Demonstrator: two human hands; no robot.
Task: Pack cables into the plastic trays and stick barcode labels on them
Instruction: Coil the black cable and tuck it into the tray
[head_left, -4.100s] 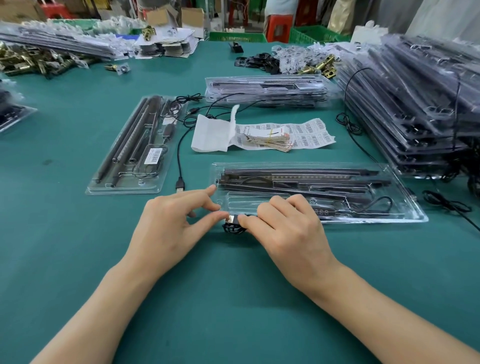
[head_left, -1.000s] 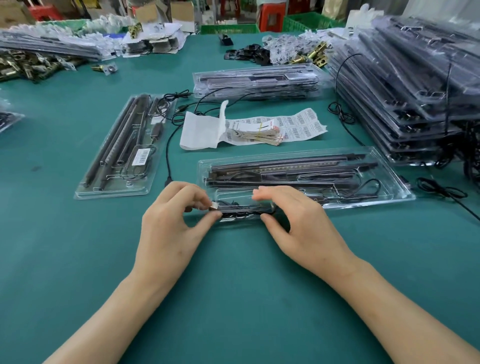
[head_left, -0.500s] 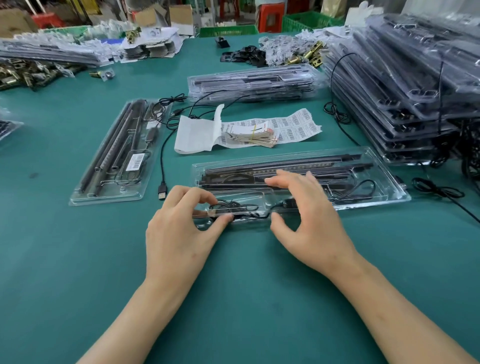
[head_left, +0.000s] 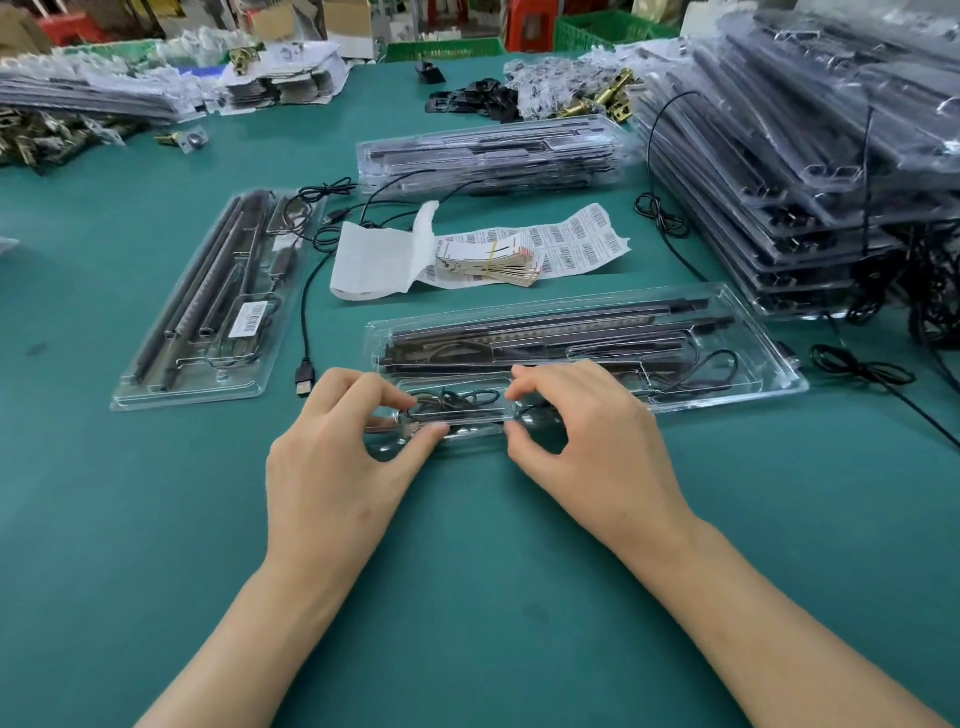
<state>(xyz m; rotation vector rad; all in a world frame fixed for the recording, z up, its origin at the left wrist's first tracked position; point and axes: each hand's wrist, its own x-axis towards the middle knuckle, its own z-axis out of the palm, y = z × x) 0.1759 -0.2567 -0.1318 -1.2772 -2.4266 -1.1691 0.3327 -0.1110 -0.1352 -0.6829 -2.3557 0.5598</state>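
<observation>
1. Cable tray (head_left: 208, 301), clear plastic and already filled, lies at your far left on the green table (head_left: 104, 519). A barcode label (head_left: 248, 318) is stuck on its near half.
2. Just right of it, a loose USB plug (head_left: 304, 379) rests on the table, near your left hand.
3. Your left hand (head_left: 332, 462) pinches the left end of the coiled cable (head_left: 457, 401) between thumb and forefinger.
4. That black cable sits in the small near compartment of the open tray (head_left: 748, 317). The tray lies crosswise in front of you, with long dark bars filling its far side.
5. Behind that tray, sheets of barcode labels (head_left: 582, 236) lie flat, with a banded bundle of tags (head_left: 488, 262) on top.
6. Your right hand (head_left: 592, 447) curls thumb and forefinger round the cable's right end, at the compartment's edge.
7. At your far right stands a tall stack of filled trays (head_left: 810, 156), with loose black cables trailing beside it.
</observation>
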